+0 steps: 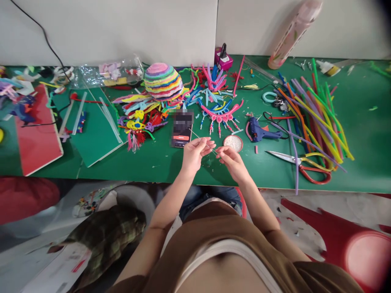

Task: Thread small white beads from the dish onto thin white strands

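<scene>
1. Head view, the hands: A thin wire (204,143) runs between the two hands just above the near edge of the green worktop (360,122). The left hand (193,154) pinches it between thumb and fingertips, its grip closed on the strand. The right hand (231,159) has its fingertips closed at the wire's other end. Whether a bead sits in that pinch is too small to tell.

2. Head view, close by: A small round dish of pale beads (233,143) stands just beyond the right hand. A phone (182,129) lies flat just beyond the left hand. A blue glue gun (259,130) rests right of the dish, and scissors with yellow and red handles (305,162) lie further right.

3. Head view, further out: A heap of long coloured pipe cleaners (314,118) fans across the right side. A striped woven dome (163,81) sits at the back among bent pipe-cleaner shapes (214,106).

4. Head view, progress: Judging by the bare strand visible between the hands, the wire work looks to be at an early stage. Several finished-looking pieces already lie on the worktop.
</scene>
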Demonstrator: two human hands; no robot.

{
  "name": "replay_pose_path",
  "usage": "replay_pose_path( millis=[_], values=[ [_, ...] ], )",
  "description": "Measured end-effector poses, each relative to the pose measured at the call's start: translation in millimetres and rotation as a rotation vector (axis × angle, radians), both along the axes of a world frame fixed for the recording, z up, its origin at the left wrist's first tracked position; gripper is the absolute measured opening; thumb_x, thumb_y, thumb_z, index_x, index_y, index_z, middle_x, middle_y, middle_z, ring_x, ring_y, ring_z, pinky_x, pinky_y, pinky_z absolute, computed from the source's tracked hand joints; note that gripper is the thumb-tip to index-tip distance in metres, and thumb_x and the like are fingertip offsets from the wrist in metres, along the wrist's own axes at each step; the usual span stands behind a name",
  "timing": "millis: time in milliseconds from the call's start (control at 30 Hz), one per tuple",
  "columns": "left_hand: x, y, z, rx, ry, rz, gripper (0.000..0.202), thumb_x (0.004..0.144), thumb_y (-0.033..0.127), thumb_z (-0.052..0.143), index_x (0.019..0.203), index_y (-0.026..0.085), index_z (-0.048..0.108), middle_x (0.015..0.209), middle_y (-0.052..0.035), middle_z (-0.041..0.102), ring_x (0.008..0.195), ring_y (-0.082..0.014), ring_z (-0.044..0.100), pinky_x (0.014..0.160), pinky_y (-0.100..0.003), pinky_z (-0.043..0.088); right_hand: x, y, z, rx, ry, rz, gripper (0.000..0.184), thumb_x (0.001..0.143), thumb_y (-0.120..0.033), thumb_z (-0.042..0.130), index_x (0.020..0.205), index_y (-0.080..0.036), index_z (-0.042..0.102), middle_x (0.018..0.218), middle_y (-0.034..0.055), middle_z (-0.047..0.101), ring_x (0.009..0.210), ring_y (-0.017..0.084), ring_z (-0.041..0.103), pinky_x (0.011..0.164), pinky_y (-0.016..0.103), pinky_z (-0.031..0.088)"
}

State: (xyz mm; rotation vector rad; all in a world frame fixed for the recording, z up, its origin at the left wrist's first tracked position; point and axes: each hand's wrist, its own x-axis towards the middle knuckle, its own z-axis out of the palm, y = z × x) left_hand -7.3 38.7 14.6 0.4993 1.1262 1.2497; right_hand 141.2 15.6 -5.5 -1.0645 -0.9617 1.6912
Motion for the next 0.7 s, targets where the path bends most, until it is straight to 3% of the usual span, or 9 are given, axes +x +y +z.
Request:
replay_pose_path(
  millis=[133,333,533,700],
  values=[
    [-1.9,-1.4,-1.0,0.033,0.02,0.041,0.035,0.066,0.045,0.078,0.083,0.015,0.072,0.077,-0.0046,0.074,0.072,-0.0153,0.072,0.065,-0.023,0.055,-2.2,3.1,-0.6,0.013,-0.031,0.035,0.031,0.078,-0.05,0.066,0.077,-0.019,0.061,0.089,0.0015,0.061,0.072,0.009,0.05,0.061,0.022,0.038],
    [1.1,-4.5,0.0,0.051,0.008,0.088,0.035,0.064,0.046,0.079,0.082,0.016,0.073,0.074,-0.0035,0.074,0.068,-0.0139,0.072,0.061,-0.021,0.054,-8.0,3.6,-2.6,0.058,-0.034,0.014,0.029,0.077,-0.047,0.069,0.078,-0.02,0.06,0.085,-0.0007,0.059,0.073,0.009,0.05,0.064,0.022,0.038],
    [-1.9,-4.1,-3.5,0.08,0.042,0.056,0.035,0.065,0.048,0.078,0.082,0.017,0.073,0.073,-0.0034,0.074,0.067,-0.0138,0.072,0.06,-0.02,0.055,-7.0,4.5,-2.1,-0.04,-0.053,0.078,0.029,0.079,-0.049,0.066,0.089,-0.021,0.065,0.084,-0.0009,0.06,0.075,0.009,0.05,0.065,0.021,0.037],
    [-5.7,-7.3,-4.5,0.164,0.11,-0.076,0.033,0.069,0.047,0.076,0.081,0.016,0.074,0.071,-0.0038,0.073,0.063,-0.0141,0.07,0.06,-0.023,0.057,-3.9,8.9,4.6,-0.022,-0.145,0.212,0.036,0.076,-0.054,0.066,0.078,-0.018,0.063,0.08,0.0,0.061,0.075,0.01,0.051,0.071,0.024,0.04]
  ],
)
